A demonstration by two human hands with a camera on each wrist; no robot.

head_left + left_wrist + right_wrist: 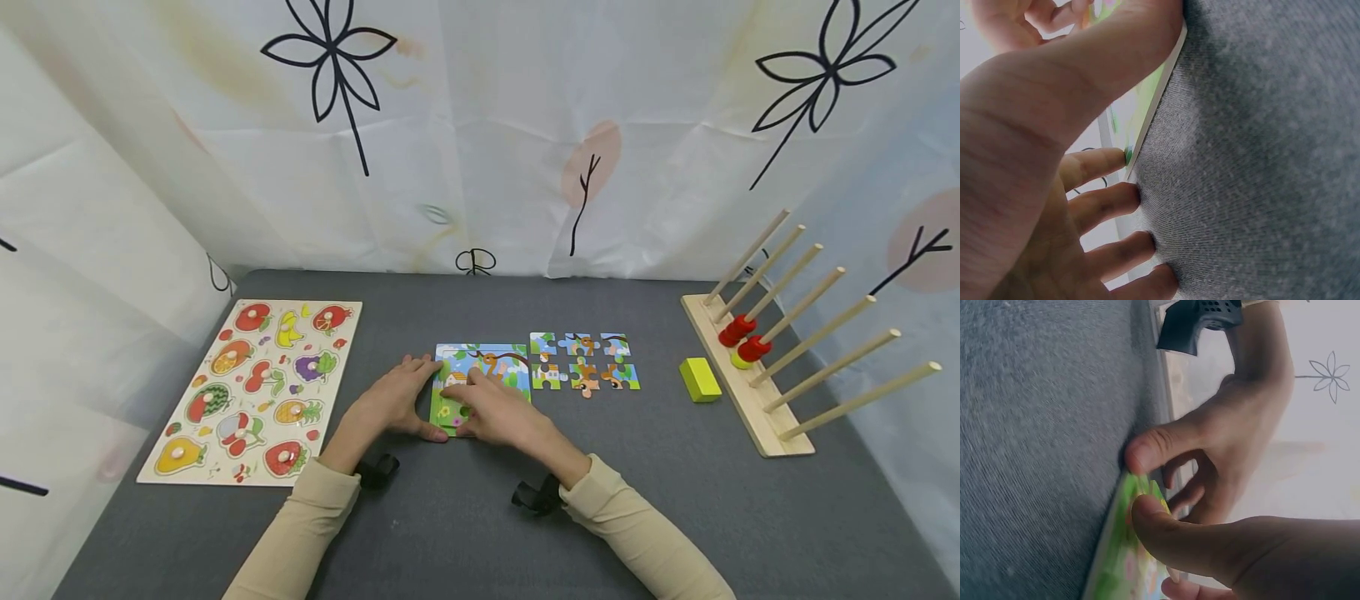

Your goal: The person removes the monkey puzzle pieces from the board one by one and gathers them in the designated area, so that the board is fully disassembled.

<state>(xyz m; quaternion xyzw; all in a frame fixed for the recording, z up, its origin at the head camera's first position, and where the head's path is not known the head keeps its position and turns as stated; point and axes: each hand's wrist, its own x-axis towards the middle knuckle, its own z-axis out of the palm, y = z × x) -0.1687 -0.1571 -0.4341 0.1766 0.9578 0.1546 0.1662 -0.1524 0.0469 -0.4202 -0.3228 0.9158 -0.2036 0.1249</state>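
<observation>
A jigsaw board (498,379) with a green and blue animal picture lies flat at the middle of the table. At its left side is my left hand (396,402), its fingers extended along the edge and its thumb at the near left corner. In the left wrist view the index fingertip (1117,161) touches the board's edge; other fingertips rest on the cloth. Over the board's near left part bends my right hand (497,410), thumb and fingers touching the green area; whether they pinch a piece is hidden. Several loose jigsaw pieces (584,377) lie in two rows right of the board.
To the left lies a fruit peg puzzle board (255,339). On the right stands a wooden base (787,437) with several upright pegs, some carrying red rings (738,329). A yellow-green block (701,380) sits beside it. White patterned curtain (487,125) surrounds the grey table (450,533).
</observation>
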